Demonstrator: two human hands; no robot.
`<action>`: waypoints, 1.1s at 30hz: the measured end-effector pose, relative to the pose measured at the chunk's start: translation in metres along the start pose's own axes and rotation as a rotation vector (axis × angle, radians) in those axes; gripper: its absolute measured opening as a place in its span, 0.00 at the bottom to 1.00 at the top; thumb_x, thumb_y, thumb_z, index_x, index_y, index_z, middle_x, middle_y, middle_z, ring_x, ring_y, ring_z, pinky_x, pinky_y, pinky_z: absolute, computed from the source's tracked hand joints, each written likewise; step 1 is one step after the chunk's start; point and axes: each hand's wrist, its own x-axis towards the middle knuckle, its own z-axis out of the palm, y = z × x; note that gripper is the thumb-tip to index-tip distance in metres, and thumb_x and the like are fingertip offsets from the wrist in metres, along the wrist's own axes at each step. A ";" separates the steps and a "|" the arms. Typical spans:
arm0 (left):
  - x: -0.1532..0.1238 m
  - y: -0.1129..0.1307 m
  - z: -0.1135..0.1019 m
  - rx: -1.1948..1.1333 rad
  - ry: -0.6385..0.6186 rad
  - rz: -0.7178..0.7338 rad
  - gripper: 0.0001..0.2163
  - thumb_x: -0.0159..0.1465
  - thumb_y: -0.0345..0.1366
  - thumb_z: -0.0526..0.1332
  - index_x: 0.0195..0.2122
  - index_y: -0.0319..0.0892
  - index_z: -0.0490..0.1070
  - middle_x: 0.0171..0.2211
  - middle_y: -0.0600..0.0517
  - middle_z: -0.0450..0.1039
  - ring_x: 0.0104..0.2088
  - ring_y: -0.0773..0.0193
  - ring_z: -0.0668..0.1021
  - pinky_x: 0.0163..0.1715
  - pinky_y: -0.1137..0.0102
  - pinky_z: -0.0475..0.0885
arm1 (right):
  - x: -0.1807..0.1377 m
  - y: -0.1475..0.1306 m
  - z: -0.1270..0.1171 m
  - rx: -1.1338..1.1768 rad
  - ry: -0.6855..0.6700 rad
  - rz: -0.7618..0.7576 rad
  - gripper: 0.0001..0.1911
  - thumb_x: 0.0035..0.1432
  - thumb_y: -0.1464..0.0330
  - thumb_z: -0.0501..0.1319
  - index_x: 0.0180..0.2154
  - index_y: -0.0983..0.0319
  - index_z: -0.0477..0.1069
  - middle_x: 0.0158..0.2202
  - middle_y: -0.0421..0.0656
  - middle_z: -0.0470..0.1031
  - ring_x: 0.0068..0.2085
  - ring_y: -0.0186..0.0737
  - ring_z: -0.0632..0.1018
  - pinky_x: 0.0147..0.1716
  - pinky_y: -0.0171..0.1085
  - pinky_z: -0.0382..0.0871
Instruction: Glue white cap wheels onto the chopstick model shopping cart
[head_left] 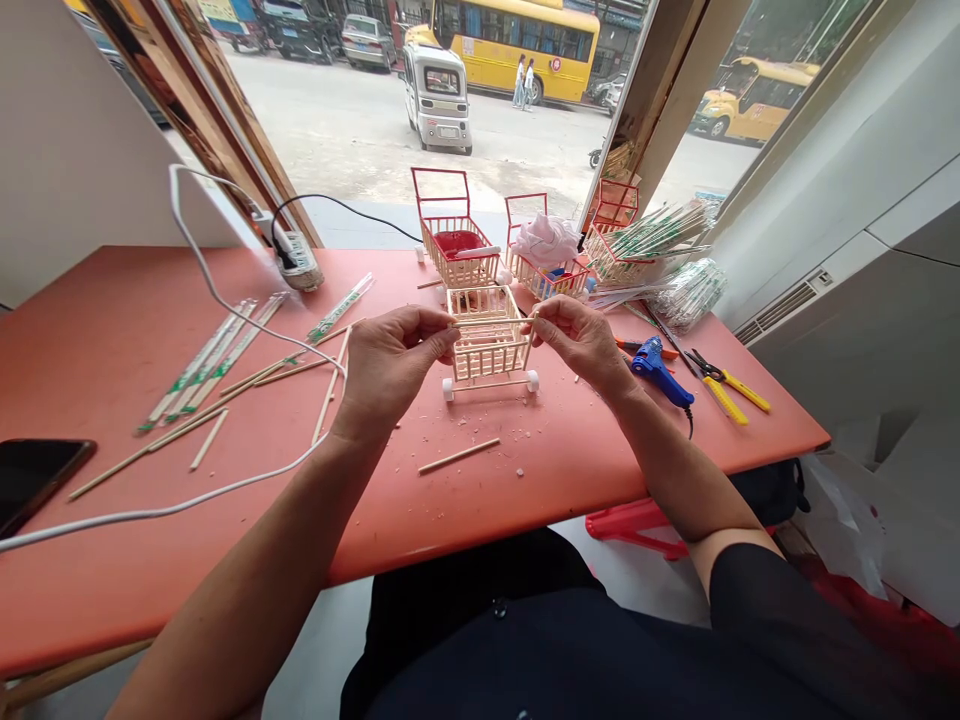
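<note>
A small model cart (487, 362) built of thin wooden sticks stands on the table in front of me, on white wheels (532, 380). A short wooden stick (491, 322) runs level across the cart's near upper edge; whether it is fixed there I cannot tell. My left hand (394, 365) pinches the stick's left end between thumb and fingers. At the other end, my right hand (581, 342) holds it in a similar pinch. One loose stick piece (459, 456) lies on the table nearer to me, among wood crumbs.
Red-trimmed carts (459, 240) stand behind. On the right lie a blue glue gun (656, 368), yellow-handled pliers (724, 385) and wrapped chopsticks (686, 290). Leftward are more wrapped chopsticks (214, 355), loose sticks, a phone (41, 480) and a white cable (202, 496) crossing the red table (270, 540).
</note>
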 end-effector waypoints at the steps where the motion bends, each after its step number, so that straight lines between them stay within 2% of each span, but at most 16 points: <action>1: 0.000 0.000 0.000 0.001 -0.003 0.000 0.05 0.56 0.35 0.75 0.34 0.44 0.86 0.26 0.54 0.82 0.27 0.64 0.82 0.32 0.68 0.83 | 0.000 0.000 0.000 -0.003 0.003 -0.001 0.30 0.62 0.38 0.76 0.40 0.58 0.77 0.39 0.43 0.88 0.36 0.35 0.84 0.45 0.41 0.85; 17: 0.000 0.003 0.000 0.033 -0.011 -0.020 0.05 0.56 0.34 0.75 0.34 0.44 0.85 0.27 0.54 0.83 0.27 0.64 0.83 0.33 0.68 0.84 | 0.001 -0.002 0.003 -0.045 0.013 -0.006 0.32 0.62 0.35 0.74 0.39 0.56 0.75 0.38 0.41 0.86 0.37 0.36 0.83 0.45 0.43 0.84; 26: -0.002 0.001 0.001 0.052 0.008 0.052 0.03 0.59 0.37 0.74 0.34 0.45 0.87 0.27 0.54 0.84 0.27 0.66 0.82 0.32 0.71 0.81 | 0.001 0.002 0.005 -0.038 0.024 -0.048 0.30 0.65 0.38 0.74 0.39 0.57 0.74 0.37 0.41 0.86 0.36 0.36 0.83 0.43 0.41 0.81; 33: -0.002 0.004 0.003 0.120 0.029 0.023 0.02 0.61 0.35 0.73 0.34 0.45 0.86 0.29 0.54 0.84 0.28 0.65 0.83 0.32 0.69 0.82 | -0.001 0.002 0.007 -0.132 0.081 -0.071 0.25 0.70 0.42 0.71 0.40 0.56 0.75 0.37 0.41 0.86 0.37 0.37 0.85 0.44 0.42 0.82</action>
